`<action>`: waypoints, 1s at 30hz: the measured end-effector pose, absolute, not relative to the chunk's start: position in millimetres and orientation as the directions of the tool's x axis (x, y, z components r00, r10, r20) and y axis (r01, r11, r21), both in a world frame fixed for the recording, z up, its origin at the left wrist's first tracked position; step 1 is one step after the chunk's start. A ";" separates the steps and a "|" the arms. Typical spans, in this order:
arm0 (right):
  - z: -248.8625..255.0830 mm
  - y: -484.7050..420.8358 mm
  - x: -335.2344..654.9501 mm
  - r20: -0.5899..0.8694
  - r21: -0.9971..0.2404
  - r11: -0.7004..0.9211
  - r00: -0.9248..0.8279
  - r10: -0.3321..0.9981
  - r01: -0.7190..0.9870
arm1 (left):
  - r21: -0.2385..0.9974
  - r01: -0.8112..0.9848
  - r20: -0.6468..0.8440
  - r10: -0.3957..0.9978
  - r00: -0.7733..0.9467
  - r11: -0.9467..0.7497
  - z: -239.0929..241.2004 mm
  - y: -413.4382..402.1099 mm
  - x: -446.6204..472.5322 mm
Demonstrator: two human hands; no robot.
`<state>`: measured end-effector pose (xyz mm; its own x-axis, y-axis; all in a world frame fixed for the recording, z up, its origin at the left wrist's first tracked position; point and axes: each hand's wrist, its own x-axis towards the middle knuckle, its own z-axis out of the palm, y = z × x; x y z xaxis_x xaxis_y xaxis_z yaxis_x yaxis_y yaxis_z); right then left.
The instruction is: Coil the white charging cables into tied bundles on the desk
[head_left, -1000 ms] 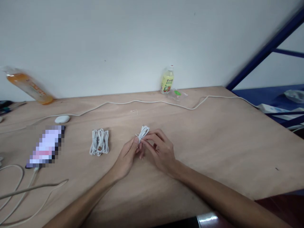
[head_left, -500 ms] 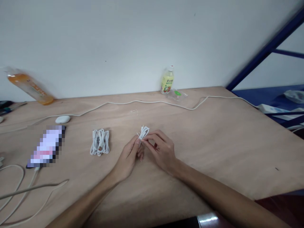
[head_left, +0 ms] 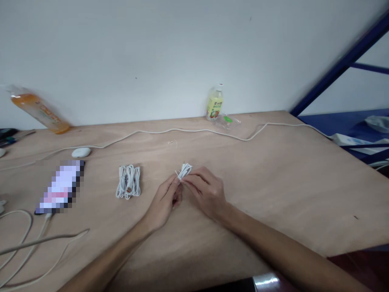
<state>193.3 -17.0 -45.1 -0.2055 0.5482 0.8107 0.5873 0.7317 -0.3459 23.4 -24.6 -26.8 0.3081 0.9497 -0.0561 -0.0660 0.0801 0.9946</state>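
- Where both hands meet on the wooden table (head_left: 273,182), a small cable bundle (head_left: 185,170) of white cord is caught between them, well in front of the small yellow bottle (head_left: 214,103) and a little to that bottle's left.
- Left hand (head_left: 164,202): thumb and forefinger are pinched closed on the near end of the small cable bundle, and the other fingers are curled in under the palm.
- Right hand (head_left: 206,192): its fingers are bent and closed down over the same bundle from the bottle's side, fingertips touching the cord; only the far loops stick out past them.
- Whether the bundle rests on the table or is lifted just clear of it cannot be told.
- A second coiled cable (head_left: 128,186) lies flat and untouched, farther left of the bottle than the hands and apart from both.
- A long white cord (head_left: 182,130) runs across the table just in front of the bottle, between it and the hands.
- A clear wrapper with a green spot (head_left: 227,119) lies just beside the bottle, to its right.
- A thin wire twist (head_left: 172,142) lies between the long cord and the hands.
- Far left of the bottle are a white oval device (head_left: 80,152), a blurred-out phone (head_left: 60,186), a tilted orange bottle (head_left: 39,111) against the wall, and loose cords (head_left: 24,239) near the table's front edge.
- Right of the bottle, a blue metal frame (head_left: 340,65) slants upward.
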 end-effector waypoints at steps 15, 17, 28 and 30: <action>-42.7 -20.6 195.4 0.764 -0.409 0.728 -0.229 0.603 0.550 | 0.978 -0.109 -0.139 0.950 0.281 0.175 -25.3 -29.4 27.0; -40.5 -20.1 195.8 0.772 -0.389 0.728 -0.232 0.592 0.564 | 0.976 -0.113 -0.148 0.948 0.280 0.186 -26.9 -29.1 26.2; -41.9 -15.6 196.0 0.705 -0.560 0.659 -0.129 0.698 0.503 | 0.849 -0.364 -0.245 0.897 0.369 0.382 -18.8 -28.3 26.0; -42.3 -14.8 197.7 0.579 -0.693 0.576 -0.140 0.803 0.433 | 0.800 -0.392 -0.268 0.855 0.444 0.455 -14.4 -27.2 24.0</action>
